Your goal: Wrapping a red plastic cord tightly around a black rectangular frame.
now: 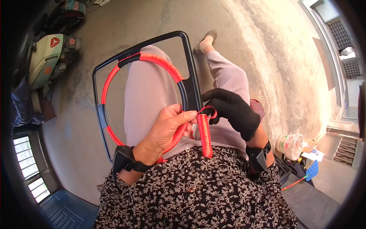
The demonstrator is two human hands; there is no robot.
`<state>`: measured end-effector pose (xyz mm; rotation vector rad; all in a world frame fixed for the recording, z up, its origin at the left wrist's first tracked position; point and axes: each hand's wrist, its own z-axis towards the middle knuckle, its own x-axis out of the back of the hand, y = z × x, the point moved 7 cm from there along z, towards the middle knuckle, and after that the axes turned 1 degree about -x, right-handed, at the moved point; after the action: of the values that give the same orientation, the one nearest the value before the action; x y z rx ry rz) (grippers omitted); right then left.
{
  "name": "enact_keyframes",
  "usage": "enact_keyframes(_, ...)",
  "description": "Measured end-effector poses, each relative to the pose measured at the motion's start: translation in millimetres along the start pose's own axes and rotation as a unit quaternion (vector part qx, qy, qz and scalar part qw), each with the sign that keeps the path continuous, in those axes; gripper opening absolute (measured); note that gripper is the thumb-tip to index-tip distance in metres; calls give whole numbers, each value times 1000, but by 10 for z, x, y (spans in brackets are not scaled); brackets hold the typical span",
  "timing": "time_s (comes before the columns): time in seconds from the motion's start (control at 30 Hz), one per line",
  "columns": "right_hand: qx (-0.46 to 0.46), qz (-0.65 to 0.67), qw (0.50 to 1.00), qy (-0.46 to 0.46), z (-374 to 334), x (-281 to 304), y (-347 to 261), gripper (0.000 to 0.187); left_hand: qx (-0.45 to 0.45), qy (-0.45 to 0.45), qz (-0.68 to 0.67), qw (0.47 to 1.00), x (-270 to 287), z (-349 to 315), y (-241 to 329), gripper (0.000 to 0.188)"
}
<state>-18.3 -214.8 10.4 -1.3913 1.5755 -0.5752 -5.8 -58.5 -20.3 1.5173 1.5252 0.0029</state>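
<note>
A black frame [189,57], roughly rectangular with a ring inside it, rests across my lap. Stretches of the ring are wound with red strip [162,65]; other parts are bare black. The straight handle [205,137], closely wound in the same red, points toward my waist. Bare, my left hand [167,128] pinches a loose red strip between thumb and finger where ring and handle meet, its other fingers around the ring. My right hand [232,110], in a black glove, is curled beside the top of the handle. The strip loops up to its fingertips, which partly hide their grip.
A pale green scooter [45,57] stands at the left, a blue plastic surface [66,210] at lower left. To my right are a clear plastic tub [290,146], a blue flyswatter [312,170] and papers [313,155]. A reddish seat edge [258,107] shows beside my leg.
</note>
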Motion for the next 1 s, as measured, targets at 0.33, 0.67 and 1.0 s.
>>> enact_keyframes(0.33, -49, -47, 997, 22, -196, 147, 431, 23, 25, 21, 51, 998, -28, 32, -48, 21)
enact_keyframes(0.67, 81, -27, 992, 98, -126, 42, 195, 19, -4, -4, 131, 991, -188, 10, 71, 22)
enact_keyframes(1.0, 130, -119, 979, 104, -77, 27, 144, 15, 3, -5, 144, 990, -204, -1, 70, 19)
